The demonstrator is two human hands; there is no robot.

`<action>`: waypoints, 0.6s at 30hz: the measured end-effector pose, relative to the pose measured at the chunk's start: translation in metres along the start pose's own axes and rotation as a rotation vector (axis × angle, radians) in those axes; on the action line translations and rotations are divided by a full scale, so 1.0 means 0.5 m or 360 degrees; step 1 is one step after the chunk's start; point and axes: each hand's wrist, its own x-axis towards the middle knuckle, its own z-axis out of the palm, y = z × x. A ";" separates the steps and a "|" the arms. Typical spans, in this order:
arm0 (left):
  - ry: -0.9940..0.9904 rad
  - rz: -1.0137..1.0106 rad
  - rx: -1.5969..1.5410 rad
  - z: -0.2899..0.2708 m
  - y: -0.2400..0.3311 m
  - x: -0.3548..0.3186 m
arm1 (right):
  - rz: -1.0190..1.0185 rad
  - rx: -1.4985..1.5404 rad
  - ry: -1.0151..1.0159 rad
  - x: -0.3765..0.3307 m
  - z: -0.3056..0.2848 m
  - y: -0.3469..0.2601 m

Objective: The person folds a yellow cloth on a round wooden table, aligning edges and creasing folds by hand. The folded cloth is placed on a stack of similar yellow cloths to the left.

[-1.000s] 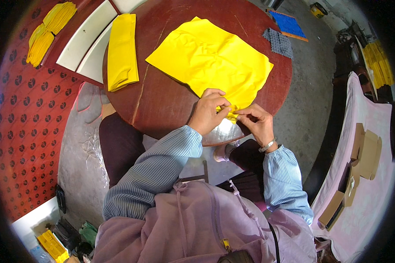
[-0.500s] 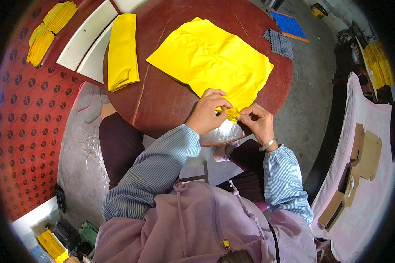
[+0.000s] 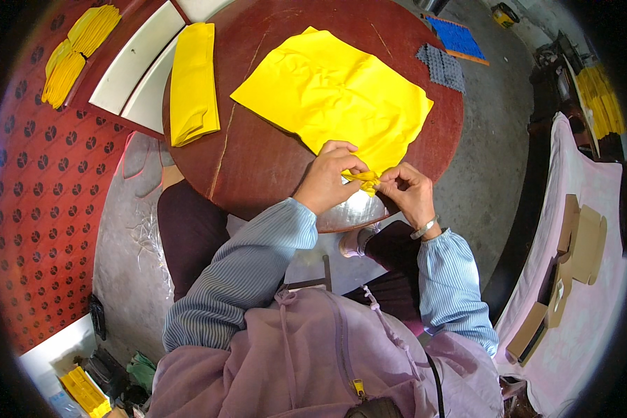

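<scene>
A large yellow fabric piece (image 3: 341, 90) lies spread and creased over a round red-brown table (image 3: 251, 160). Its near corner is bunched into small folds close to the table's front edge. My left hand (image 3: 331, 177) pinches the left side of that bunched part between thumb and fingers. From the right, my right hand (image 3: 409, 195) grips the same gathered corner with its fingertips. Just what the fingertips press together is partly hidden by the folds. To the left on the table rests a folded stack of yellow fabric (image 3: 194, 83).
A grey bumpy mat (image 3: 441, 67) sits at the table's right edge, beside a blue panel (image 3: 460, 38). More yellow bundles (image 3: 83, 52) are at the far left. Opened cardboard boxes (image 3: 571, 254) lie on a pink-covered surface (image 3: 536, 279) at right.
The folds at the bunched corner have shifted slightly between my fingers. Both hands stay in nearly the same place.
</scene>
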 end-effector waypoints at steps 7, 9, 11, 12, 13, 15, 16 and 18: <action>0.0168 -0.0174 -0.0037 0.018 0.015 -0.002 | 0.0033 0.0212 -0.0050 -0.003 0.001 0.005; 0.0161 -0.0136 -0.0010 0.017 0.012 -0.001 | -0.0041 0.0099 -0.0055 -0.005 -0.002 -0.003; 0.0145 -0.0115 0.0026 0.016 0.009 -0.001 | -0.0196 0.0015 -0.0043 -0.005 -0.004 -0.010; 0.0152 -0.0097 0.0021 0.015 0.007 -0.001 | -0.0114 0.0005 -0.0040 -0.004 -0.005 -0.013; 0.0154 -0.0079 0.0014 0.015 0.006 0.000 | -0.0089 0.0001 -0.0037 -0.004 -0.005 -0.016; 0.0153 -0.0070 0.0004 0.015 0.005 0.000 | -0.0028 -0.0003 -0.0039 -0.003 -0.006 -0.018; 0.0150 -0.0080 0.0002 0.015 0.005 -0.001 | 0.0008 -0.0002 -0.0044 -0.003 -0.006 -0.018; 0.0146 -0.0094 -0.0021 0.016 0.005 -0.001 | 0.0038 -0.0003 -0.0047 -0.002 -0.006 -0.016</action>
